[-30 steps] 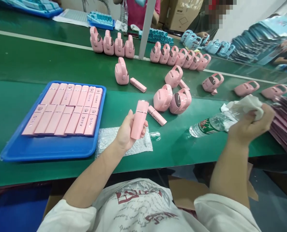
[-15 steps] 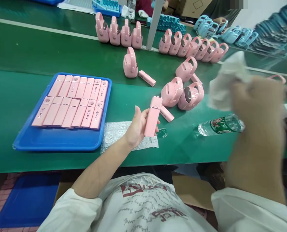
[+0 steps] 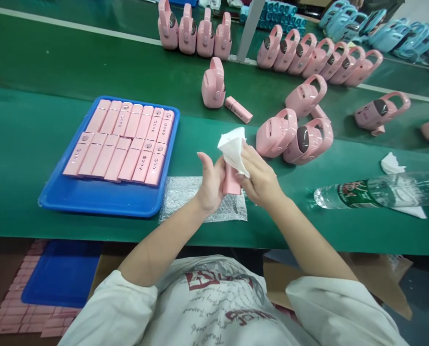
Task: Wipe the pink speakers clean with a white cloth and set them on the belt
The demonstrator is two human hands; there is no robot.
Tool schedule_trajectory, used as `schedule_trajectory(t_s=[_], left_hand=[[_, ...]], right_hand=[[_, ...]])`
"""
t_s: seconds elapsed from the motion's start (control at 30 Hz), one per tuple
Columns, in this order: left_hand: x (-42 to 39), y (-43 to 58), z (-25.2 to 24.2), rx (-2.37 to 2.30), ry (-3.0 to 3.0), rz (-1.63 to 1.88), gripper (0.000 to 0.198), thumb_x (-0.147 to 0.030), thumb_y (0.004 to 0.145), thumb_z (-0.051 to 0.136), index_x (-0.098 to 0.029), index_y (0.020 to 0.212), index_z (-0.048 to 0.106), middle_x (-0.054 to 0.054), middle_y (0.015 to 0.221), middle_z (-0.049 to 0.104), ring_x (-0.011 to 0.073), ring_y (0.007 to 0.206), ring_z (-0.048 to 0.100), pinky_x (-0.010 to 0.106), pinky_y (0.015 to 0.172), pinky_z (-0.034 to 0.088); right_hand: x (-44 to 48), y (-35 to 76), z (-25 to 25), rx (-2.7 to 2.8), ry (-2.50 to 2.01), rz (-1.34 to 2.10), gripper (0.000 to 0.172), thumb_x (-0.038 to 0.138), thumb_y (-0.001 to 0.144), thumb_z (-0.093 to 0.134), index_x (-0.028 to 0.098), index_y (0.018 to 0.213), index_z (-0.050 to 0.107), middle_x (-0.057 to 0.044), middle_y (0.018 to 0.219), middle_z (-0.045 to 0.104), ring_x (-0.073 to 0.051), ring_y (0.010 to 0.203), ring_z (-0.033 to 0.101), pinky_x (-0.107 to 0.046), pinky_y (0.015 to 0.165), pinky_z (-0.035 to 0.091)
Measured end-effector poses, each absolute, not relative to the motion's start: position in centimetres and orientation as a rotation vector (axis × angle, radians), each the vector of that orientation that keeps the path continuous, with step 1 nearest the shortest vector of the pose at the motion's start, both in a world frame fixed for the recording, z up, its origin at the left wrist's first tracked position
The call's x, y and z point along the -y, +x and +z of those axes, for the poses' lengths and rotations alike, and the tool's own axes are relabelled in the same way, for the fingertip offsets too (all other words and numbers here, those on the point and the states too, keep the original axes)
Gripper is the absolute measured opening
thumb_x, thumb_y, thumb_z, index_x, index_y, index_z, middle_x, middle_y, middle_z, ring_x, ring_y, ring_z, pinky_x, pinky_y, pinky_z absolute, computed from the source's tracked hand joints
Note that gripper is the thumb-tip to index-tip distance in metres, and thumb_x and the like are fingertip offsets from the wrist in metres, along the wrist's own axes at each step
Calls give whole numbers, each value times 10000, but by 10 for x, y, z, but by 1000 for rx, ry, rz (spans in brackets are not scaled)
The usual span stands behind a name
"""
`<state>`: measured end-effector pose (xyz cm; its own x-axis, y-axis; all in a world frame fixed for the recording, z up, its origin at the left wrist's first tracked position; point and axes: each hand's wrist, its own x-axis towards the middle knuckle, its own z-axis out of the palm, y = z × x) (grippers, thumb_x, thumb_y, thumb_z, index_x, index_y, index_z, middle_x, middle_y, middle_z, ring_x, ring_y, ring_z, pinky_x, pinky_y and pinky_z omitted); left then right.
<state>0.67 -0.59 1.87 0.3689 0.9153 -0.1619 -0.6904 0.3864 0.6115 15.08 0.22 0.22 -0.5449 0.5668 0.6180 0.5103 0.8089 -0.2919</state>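
Note:
My left hand (image 3: pixel 212 185) is wrapped round a pink rectangular stick (image 3: pixel 232 181), held over a sheet of bubble wrap (image 3: pixel 185 197). A white cloth or tissue (image 3: pixel 233 146) covers the stick's upper end, and my right hand (image 3: pixel 259 178) presses it there with its fingers. To the left, a blue tray (image 3: pixel 95 199) holds two rows of similar pink sticks (image 3: pixel 113 158). Beyond my hands another pink stick (image 3: pixel 238 109) lies beside an upright pink handled device (image 3: pixel 213 86).
More pink handled devices (image 3: pixel 276 133) stand right of my hands, with rows of them along the back. A clear bottle (image 3: pixel 359 193) lies at the right near a crumpled white tissue (image 3: pixel 391 163). A metal post (image 3: pixel 250 31) rises at the back.
My right hand has come in from the right with the white cloth and now presses it on the pink stick. The view has shifted to the right.

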Motion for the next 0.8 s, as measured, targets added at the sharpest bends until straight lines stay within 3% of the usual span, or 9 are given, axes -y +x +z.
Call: schedule_trajectory(t_s=[0.13,0.23,0.3,0.57,0.8], left_hand=[[5,5,16,-515,522,1062,957,-827,759,56,-151,1175,591,114,819,633,237,770,631,263,502,454],[6,4,18,-526,520,1004,960,-860,730,81,-162,1163,578,80,772,609,170,582,570,250,436,417],[7,3,19,-523,531,973,962,-881,709,89,-172,1142,572,61,750,592,138,501,515,247,406,395],[8,0,26,-491,530,906,940,-850,722,-18,-171,994,573,64,750,600,116,461,486,235,385,374],[6,3,27,-552,411,973,892,-843,756,78,-154,1034,570,84,792,623,160,546,562,270,453,440]], right_hand=[[-10,156,0,2196,-740,209,366,401,961,416,189,1156,641,-96,1211,661,-264,1263,528,-498,1066,441],[-23,164,-4,1685,-1053,406,387,494,948,416,217,944,686,-43,919,727,-234,1008,683,-439,912,558],[-33,167,-10,1331,-1116,577,420,548,928,420,212,859,662,-27,814,707,-220,906,706,-402,810,596],[-30,165,-35,1114,-1101,877,421,542,927,402,182,968,616,-52,871,681,-233,1006,675,-365,768,605],[-5,164,-23,1248,-1145,658,477,535,958,284,230,1007,646,-67,900,685,-272,1052,654,-470,923,550]])
